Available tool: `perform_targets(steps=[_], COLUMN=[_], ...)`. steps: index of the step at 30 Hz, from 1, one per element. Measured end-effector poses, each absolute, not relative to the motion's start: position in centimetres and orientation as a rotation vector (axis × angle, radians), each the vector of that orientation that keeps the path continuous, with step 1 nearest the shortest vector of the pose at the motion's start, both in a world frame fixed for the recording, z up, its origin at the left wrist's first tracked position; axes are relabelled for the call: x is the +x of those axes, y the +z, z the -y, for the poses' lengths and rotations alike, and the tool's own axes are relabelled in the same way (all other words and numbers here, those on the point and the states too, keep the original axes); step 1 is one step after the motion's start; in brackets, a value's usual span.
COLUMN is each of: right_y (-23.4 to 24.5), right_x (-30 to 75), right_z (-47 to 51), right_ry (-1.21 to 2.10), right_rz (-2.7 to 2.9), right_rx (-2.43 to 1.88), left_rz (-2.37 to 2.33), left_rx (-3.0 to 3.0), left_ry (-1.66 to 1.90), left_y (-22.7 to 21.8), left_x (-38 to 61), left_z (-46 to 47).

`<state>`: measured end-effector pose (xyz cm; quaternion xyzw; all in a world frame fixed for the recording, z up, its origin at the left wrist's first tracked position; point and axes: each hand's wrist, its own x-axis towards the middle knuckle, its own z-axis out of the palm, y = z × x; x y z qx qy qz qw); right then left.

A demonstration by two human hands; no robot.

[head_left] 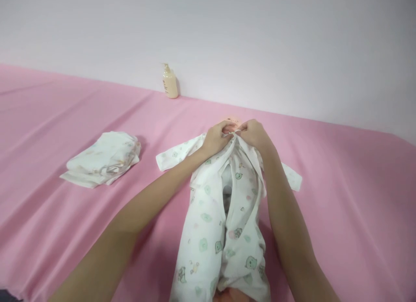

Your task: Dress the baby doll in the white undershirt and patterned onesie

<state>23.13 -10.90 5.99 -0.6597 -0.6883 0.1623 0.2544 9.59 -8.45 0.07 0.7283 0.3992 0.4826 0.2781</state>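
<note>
A baby-sized figure lies on its back in a white romper (208,215) printed with green bears and other small shapes. Its head (232,118) shows only in part beyond my hands, and I cannot tell whether it is a doll. At the neckline, my left hand (216,138) pinches the romper's edge from the left. My right hand (255,134) has its fingers closed on the cloth just beside it, at the same spot. Below them the front hangs parted in a narrow gap, with something grey showing inside. Both sleeves lie spread out to the sides.
Pink cloth (341,215) covers the surface, with soft creases. To the left lies a folded pile of white printed cloth (104,157). A cream pump bottle (170,83) stands at the back against the pale wall (260,46).
</note>
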Motion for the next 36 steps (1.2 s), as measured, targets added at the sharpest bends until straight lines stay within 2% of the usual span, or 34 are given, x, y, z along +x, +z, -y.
perform_targets(steps=[15,22,31,33,36], right_y=[6.3,6.6,6.2,6.2,6.1], right_x=[22.5,22.9,24.0,23.9,23.1], right_z=[11.4,11.9,11.6,11.5,11.2], right_ry=[0.484,0.648,0.824,0.760,0.468], right_rz=[1.886,1.941,2.008,2.055,2.107], right_rx=[-1.712,-1.624,-1.457,-1.443,-1.525], left_rz=[-1.017,-1.204,-1.199,-1.192,-1.180], left_rx=[1.763,1.901,1.920,1.911,1.903], left_ry=[1.479,1.441,1.441,1.470,1.485], left_y=[-0.2,0.0,-0.3,-0.3,-0.2], left_x=[9.4,9.1,9.1,9.1,9.1], left_z=[9.1,9.5,9.3,9.3,9.3])
